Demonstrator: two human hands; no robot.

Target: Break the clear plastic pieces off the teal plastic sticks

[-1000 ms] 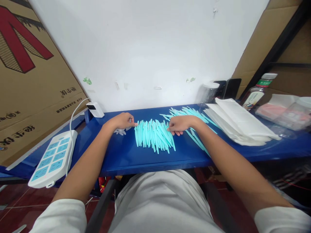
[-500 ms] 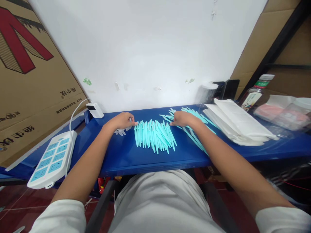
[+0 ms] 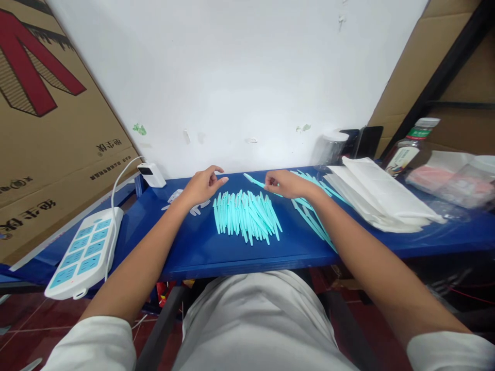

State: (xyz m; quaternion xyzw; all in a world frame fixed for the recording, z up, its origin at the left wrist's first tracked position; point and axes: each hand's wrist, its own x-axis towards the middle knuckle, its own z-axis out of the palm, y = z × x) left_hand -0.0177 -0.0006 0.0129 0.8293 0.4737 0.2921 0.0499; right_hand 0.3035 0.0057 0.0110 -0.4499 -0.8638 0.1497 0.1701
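Note:
My right hand (image 3: 283, 184) is closed around a slim turquoise eyebrow razor (image 3: 253, 180), whose pale tip points left toward my other hand. My left hand (image 3: 204, 185) is raised above the table with thumb and fingers apart and nothing between them. Below and between the hands lies a row of turquoise eyebrow razors (image 3: 247, 216), packed side by side with pale ends away from me. Small clear caps (image 3: 199, 207) are scattered under and beside my left hand. More loose razors (image 3: 315, 221) lie partly behind my right wrist and forearm.
A stack of white bags (image 3: 381, 196) rests on the blue table (image 3: 216, 255) at the right. Behind it stand a clear jar (image 3: 330, 149), phones (image 3: 367, 141) and a bottle (image 3: 412, 147). On the left are a power strip (image 3: 83, 252), a white charger (image 3: 152, 175) and a large carton (image 3: 58, 134).
Both hands have left the ends of the razor row and lifted away from me. My right hand now holds a razor pointing left; my left hand's fingers have opened, showing more clear caps.

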